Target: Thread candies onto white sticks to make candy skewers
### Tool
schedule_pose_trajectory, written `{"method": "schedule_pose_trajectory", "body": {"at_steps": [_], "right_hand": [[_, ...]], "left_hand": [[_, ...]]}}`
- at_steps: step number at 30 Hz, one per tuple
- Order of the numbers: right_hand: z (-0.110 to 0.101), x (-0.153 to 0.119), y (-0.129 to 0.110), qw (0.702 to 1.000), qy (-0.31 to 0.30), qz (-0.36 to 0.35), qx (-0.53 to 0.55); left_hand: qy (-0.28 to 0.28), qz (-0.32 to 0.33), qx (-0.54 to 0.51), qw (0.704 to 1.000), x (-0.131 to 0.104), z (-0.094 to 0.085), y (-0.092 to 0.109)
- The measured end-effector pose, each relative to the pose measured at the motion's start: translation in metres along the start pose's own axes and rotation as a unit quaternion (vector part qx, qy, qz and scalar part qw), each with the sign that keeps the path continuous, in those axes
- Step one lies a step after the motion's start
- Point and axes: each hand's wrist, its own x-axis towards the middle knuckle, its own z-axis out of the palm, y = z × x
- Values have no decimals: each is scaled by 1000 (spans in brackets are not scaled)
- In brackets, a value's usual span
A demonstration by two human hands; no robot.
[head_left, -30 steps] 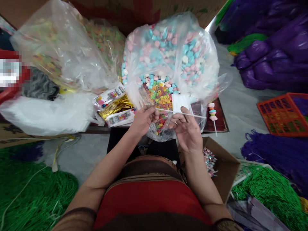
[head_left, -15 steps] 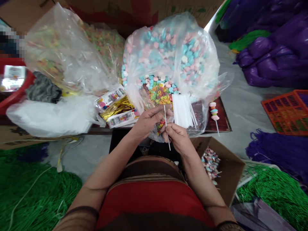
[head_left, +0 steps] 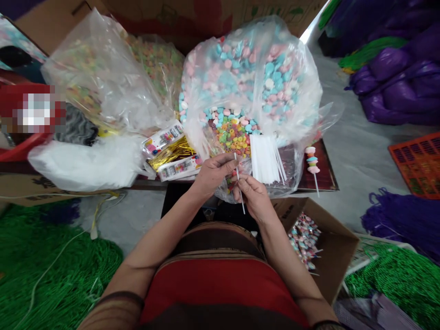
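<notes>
My right hand (head_left: 252, 190) is closed on a thin white lollipop stick (head_left: 242, 204), which slants upright in front of me with its lower end sticking out below the fingers. At its upper part, the thumb and fingers of my left hand (head_left: 215, 173) are pinched together against the stick. Just beyond my hands lies a pile of small ring-shaped gummy candies (head_left: 233, 135), edged by pink, blue and white candies (head_left: 227, 112). A bundle of white sticks (head_left: 264, 160) rests right of the pile. One finished-looking candy skewer (head_left: 312, 160) lies at the table's right edge.
Behind the pile stands a big clear bag of pastel candies (head_left: 275, 78), with a bag of gummy rings (head_left: 85, 78) to its left. Gold twist ties (head_left: 173, 152) and printed packets lie left. Below right, a cardboard box (head_left: 335, 247) holds wrapped skewers. An orange crate (head_left: 417, 165) stands farther right.
The view has shifted slightly, so the surroundings sit farther right. My left thumb and fingers have closed together at the stick's upper part; my right hand keeps its hold.
</notes>
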Motion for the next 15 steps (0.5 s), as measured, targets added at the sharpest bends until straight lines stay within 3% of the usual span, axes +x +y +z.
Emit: {"method": "schedule_pose_trajectory", "body": {"at_steps": [4, 10, 13, 15], "right_hand": [[-3, 1, 6, 999, 26, -29, -15], [-21, -2, 2, 993, 88, -50, -60], [-35, -6, -1, 988, 137, -50, -42], [-42, -9, -2, 986, 156, -47, -32]], "left_hand": [[18, -8, 30, 999, 2, 1, -6], [-31, 37, 194, 980, 27, -5, 2], [0, 94, 330, 939, 64, -10, 12], [30, 136, 447, 884, 95, -10, 18]]}}
